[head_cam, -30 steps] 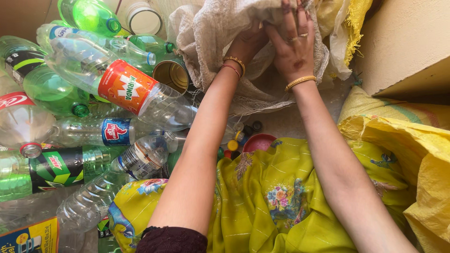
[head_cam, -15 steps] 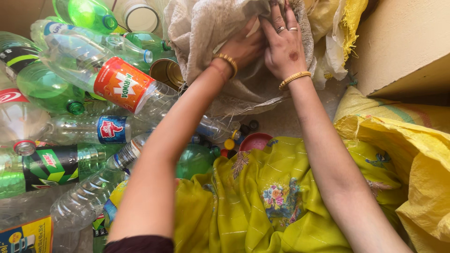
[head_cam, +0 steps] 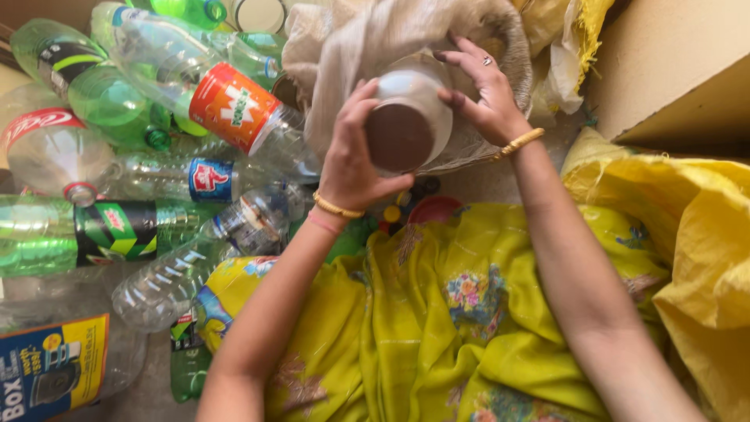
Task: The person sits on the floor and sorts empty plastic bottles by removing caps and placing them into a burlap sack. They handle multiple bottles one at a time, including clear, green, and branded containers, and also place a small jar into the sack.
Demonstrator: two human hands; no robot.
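Over the sack (head_cam: 367, 47) — both hands (head_cam: 351, 160) clasp a jar (head_cam: 410, 117).

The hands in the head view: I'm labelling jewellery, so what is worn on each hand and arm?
The left hand has a gold bangle and a thin pink-red band at the wrist. The right hand has a gold bangle, a ring and dark nail polish. Both forearms are bare, no sleeves showing.

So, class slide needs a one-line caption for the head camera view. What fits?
Both hands, left hand and right hand, hold a white jar with a brown lid before a beige sack, beside piled plastic bottles.
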